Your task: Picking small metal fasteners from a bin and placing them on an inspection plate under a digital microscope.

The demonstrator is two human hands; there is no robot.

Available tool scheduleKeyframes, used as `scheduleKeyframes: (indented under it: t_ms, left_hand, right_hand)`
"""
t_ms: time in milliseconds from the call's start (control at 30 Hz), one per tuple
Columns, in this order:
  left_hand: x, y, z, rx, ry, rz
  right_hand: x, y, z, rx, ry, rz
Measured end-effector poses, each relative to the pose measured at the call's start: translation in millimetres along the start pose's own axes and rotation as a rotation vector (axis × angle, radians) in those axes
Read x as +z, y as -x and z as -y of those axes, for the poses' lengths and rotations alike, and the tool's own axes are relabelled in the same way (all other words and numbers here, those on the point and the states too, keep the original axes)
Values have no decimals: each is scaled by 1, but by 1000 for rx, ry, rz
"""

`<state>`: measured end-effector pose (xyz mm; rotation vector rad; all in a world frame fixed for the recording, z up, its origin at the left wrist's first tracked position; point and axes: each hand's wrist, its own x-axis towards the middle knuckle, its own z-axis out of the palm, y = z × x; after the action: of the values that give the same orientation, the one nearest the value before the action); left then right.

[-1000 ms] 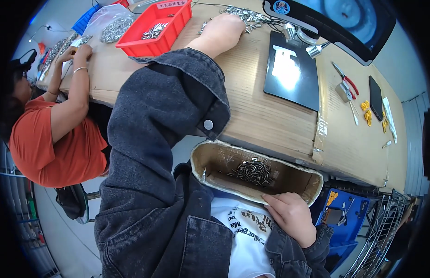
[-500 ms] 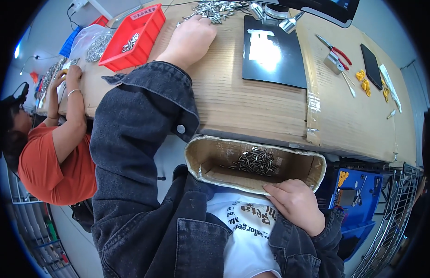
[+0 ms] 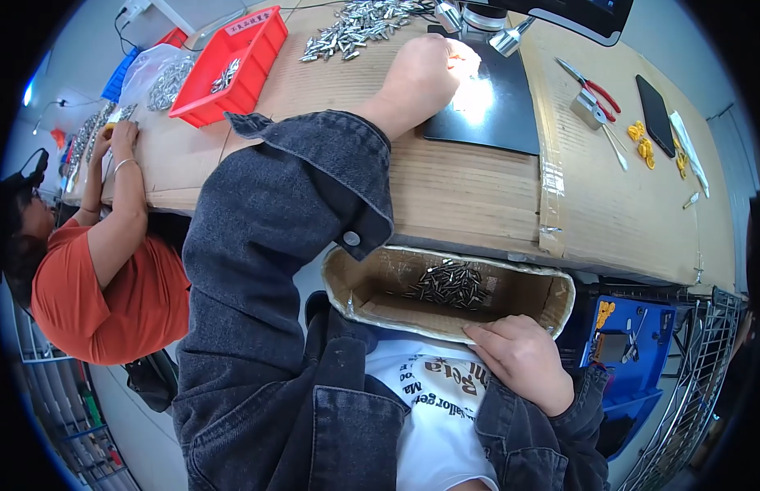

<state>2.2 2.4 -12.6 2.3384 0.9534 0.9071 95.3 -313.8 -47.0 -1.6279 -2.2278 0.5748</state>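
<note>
Danger of knocking lamp (image 3: 507,42) by lifting left hand (image 3: 423,75). Could tip box (image 3: 520,300) by pressing right hand (image 3: 520,360) — cannot tell either grip.

The place looked like a workshop for small metal goods: a cardboard-covered bench (image 3: 470,196) carried a heap of slim metal parts (image 3: 359,29), a red plastic bin (image 3: 265,53), pliers (image 3: 602,95), and a monitor (image 3: 588,18) near small lamps (image 3: 507,42). A cardboard box (image 3: 380,314) beside its edge held more pieces, and a co-worker (image 3: 110,295) in orange had hands at the bench.
</note>
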Motion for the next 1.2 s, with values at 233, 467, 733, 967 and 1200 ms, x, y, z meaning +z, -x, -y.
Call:
scheduleKeyframes:
  t_ms: [233,467,733,967,1200]
  left_hand:
    - [8,-2,14,-12,9,-19]
    - [4,0,11,-48,12,-22]
    - [-30,73,-67,243,-11,344]
    - [-61,111,-71,269,-182,657]
    - [-85,24,80,332,-594,-97]
  right_hand:
    - [-4,0,1,-17,6,20]
    - [-2,1,3,-4,46,-22]
    - [-3,2,4,31,-25,35]
    - [-2,-2,5,30,-27,52]
    - [-3,-9,11,20,-11,104]
